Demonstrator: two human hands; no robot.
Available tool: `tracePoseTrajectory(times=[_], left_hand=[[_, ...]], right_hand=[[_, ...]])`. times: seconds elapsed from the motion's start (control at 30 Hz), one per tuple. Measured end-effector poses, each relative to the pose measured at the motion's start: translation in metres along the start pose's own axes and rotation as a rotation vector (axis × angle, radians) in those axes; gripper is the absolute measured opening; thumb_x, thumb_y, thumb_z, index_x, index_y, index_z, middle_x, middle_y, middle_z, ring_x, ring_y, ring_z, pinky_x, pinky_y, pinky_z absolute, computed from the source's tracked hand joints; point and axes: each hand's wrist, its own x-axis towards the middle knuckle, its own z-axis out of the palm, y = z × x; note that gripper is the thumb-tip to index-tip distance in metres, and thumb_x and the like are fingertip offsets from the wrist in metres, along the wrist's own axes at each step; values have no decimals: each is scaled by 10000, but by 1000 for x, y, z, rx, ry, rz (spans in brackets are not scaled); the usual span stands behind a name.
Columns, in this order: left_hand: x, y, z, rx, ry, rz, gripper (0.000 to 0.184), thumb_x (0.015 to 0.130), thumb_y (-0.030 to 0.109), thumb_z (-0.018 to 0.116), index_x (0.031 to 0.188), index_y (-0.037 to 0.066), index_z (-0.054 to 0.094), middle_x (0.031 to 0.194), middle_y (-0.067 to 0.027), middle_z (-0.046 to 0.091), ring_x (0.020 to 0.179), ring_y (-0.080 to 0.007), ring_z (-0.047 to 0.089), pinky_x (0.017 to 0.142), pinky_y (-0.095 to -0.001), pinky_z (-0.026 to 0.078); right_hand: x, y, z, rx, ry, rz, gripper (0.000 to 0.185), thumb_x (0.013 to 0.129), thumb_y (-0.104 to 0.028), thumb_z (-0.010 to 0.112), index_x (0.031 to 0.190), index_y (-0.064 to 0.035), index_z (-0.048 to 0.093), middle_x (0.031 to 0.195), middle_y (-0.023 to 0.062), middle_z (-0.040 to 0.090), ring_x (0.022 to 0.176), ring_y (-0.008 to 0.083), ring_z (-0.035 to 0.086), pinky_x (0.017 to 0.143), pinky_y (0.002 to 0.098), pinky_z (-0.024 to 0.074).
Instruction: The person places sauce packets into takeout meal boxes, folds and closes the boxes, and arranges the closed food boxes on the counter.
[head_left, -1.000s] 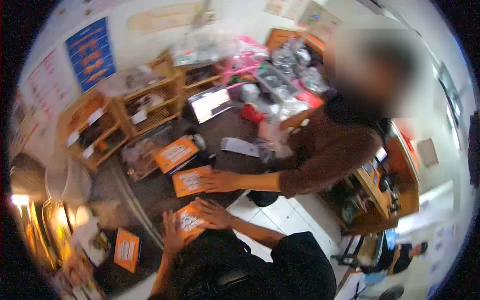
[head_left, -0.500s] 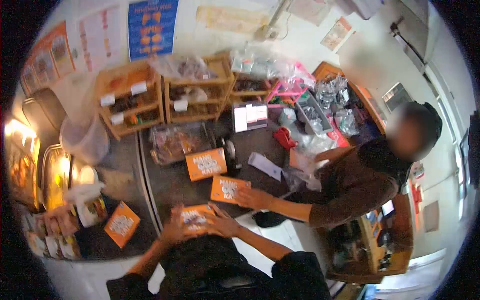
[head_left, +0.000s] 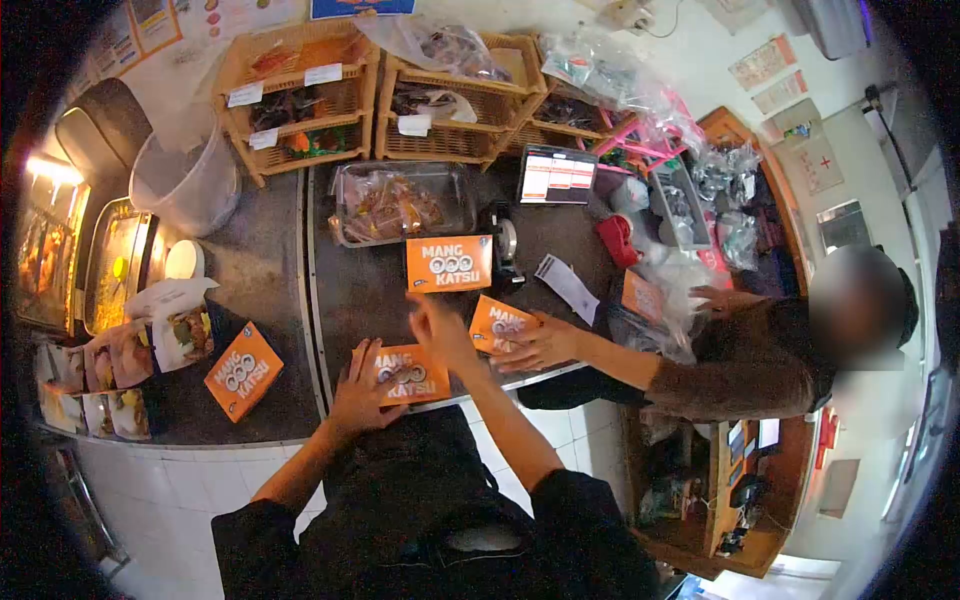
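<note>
An orange box printed "MANG KATSU" (head_left: 425, 375) lies on the dark counter right in front of me. My left hand (head_left: 366, 395) rests on its left side, fingers stretched out over the lid and edge. Lifted off that box, my right hand (head_left: 443, 335) hangs over the counter with its fingers pointing away from me and nothing visible in them. Just beyond its fingertips is a second orange box (head_left: 449, 264). To the right, a co-worker's hand (head_left: 545, 342) lies on a third orange box (head_left: 490, 325).
Another orange box (head_left: 244, 370) sits at the left, near food photo cards (head_left: 115, 365). Behind are a clear tray of packets (head_left: 400, 205), a tape dispenser (head_left: 507, 240), a tablet (head_left: 557, 175) and wicker racks (head_left: 300, 100). The co-worker (head_left: 740, 350) stands at the right beside plastic bags.
My right hand has left the near box and moved forward toward the box behind it. My left hand stays on the near box. The view has tilted downward.
</note>
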Motion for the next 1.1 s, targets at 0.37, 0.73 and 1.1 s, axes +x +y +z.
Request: tracePoseTrajectory(times=[0.37, 0.73, 1.1], left_hand=[[3, -16, 32, -10, 13, -11, 911, 721, 825, 593, 1504, 389, 431, 1604, -238, 183, 1467, -490, 210, 1038, -694, 376], [9, -22, 37, -38, 65, -50, 852, 754, 679, 706, 1509, 411, 418, 1635, -206, 149, 1476, -476, 206, 1050, -697, 364], [18, -11, 30, 60, 119, 19, 746, 791, 642, 691, 1474, 471, 446, 1624, -230, 191, 1467, -505, 208, 1056, -689, 340]], right_hand=[[196, 22, 9, -940, 195, 126, 580, 854, -631, 639, 1207, -172, 685, 1160, 153, 696, 1140, 323, 626, 978, 542, 480], [244, 51, -120, 568, -203, 287, 189, 965, -229, 675, 1092, -92, 704, 994, -6, 694, 852, 121, 644, 737, 320, 538], [197, 63, -160, -250, 247, -18, 226, 942, -289, 688, 1048, -89, 672, 874, 95, 712, 793, 255, 707, 694, 412, 561]])
